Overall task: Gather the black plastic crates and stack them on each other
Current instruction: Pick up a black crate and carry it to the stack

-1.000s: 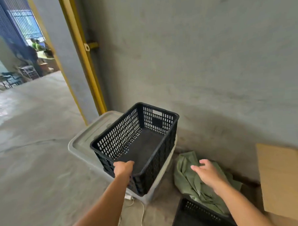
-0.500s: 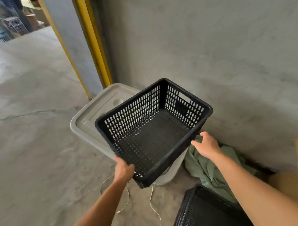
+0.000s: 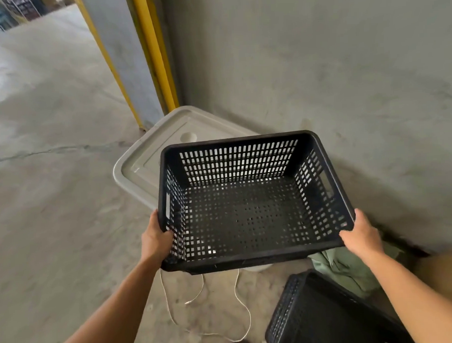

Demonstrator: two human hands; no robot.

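Note:
I hold an empty black perforated plastic crate (image 3: 250, 211) in the air, level, its open top facing me. My left hand (image 3: 156, 239) grips its near left corner and my right hand (image 3: 361, 234) grips its near right corner. A second black crate (image 3: 322, 320) sits on the floor at the lower right, below my right forearm, partly cut off by the frame edge.
A grey lidded plastic tub (image 3: 152, 159) stands behind the held crate against the concrete wall. Green cloth (image 3: 348, 269) lies by the wall beside the floor crate. A white cord (image 3: 207, 309) trails on the floor. A yellow post (image 3: 155, 52) rises at the wall corner. A brown cardboard box (image 3: 447, 273) is at the right.
The crate has come off the grey tub toward me and turned square to my view. My right hand, free a second ago, now grips its right corner.

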